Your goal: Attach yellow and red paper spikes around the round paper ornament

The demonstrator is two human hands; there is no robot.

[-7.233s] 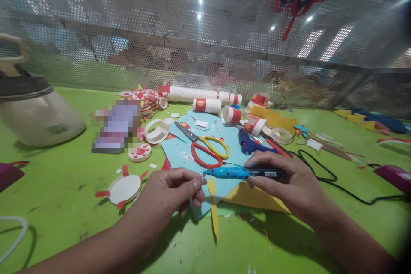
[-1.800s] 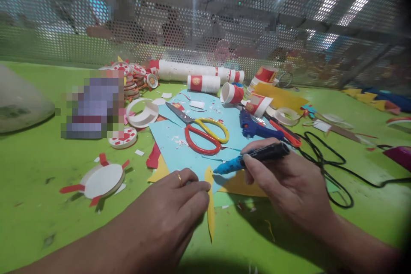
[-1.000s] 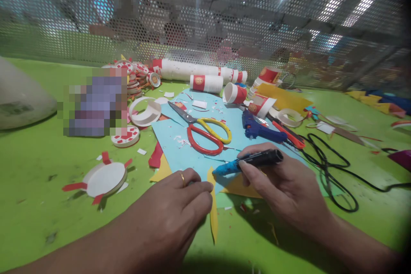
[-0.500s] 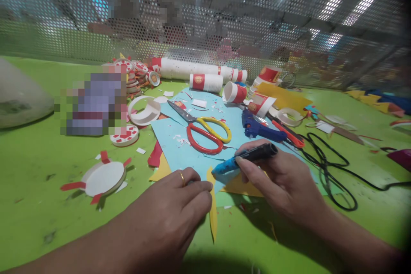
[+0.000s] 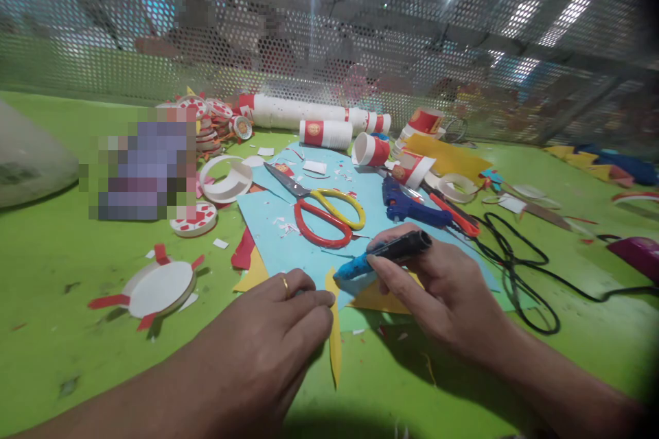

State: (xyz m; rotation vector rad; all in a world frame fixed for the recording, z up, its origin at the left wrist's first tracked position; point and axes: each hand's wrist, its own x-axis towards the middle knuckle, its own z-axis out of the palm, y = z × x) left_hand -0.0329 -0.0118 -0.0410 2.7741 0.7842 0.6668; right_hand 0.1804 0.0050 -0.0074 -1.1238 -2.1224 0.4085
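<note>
A narrow yellow paper strip point(image 5: 335, 346) lies upright in view at the near edge of the light blue paper point(image 5: 272, 233). My left hand point(image 5: 281, 336), a gold ring on one finger, has its fingers closed on the strip's left side. Between the thumb and fingers of my right hand point(image 5: 437, 288) is a black and blue marker point(image 5: 384, 254), its tip touching the strip's upper end. Scissors point(image 5: 324, 212) with red and yellow handles rest on the blue paper just beyond both hands.
A blue glue gun point(image 5: 412, 206) and black cord point(image 5: 515, 264) lie right. Paper cups point(image 5: 324, 134) stretch along the back by a perforated screen point(image 5: 309, 34). A white disc with red tabs point(image 5: 162, 288) sits left, near a pixelated object point(image 5: 149, 171).
The whole view has shifted slightly, so things appear a little further left. Both hands keep their holds, and the marker tip is still at the strip's upper end.
</note>
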